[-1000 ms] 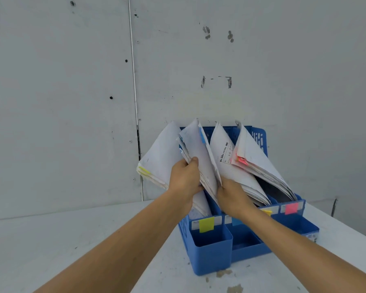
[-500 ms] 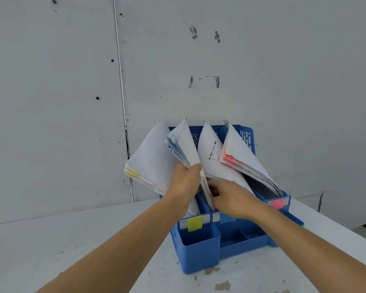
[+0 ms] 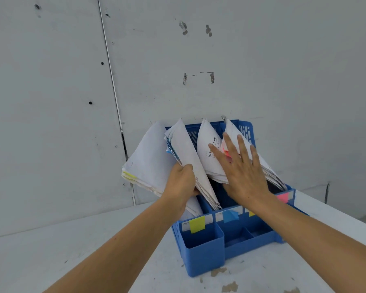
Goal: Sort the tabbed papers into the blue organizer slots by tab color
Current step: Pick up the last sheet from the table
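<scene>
A blue organizer [image 3: 205, 259] stands on the white table against the wall, its slots marked with yellow [image 3: 197, 224], blue [image 3: 230, 216] and pink [image 3: 283, 197] labels. Several paper stacks lean in the slots. My left hand [image 3: 181, 183] grips the blue-tabbed stack [image 3: 184, 149] near its lower edge, beside the yellow-tabbed stack [image 3: 145, 163] in the leftmost slot. My right hand [image 3: 242, 172] is flat with fingers spread, resting against the third stack [image 3: 207, 153] and the pink-tabbed stack [image 3: 232, 134] on the right.
The grey wall [image 3: 51, 102] stands right behind the organizer. The white table [image 3: 51, 256] runs out to the left and front, with chipped paint spots [image 3: 229, 287] near the organizer's front. Small open trays [image 3: 243, 236] sit at the organizer's front.
My right hand came up out of the gap between the stacks, opened flat and now lies against the right-hand stacks. My left hand keeps its grip on the blue-tabbed stack.
</scene>
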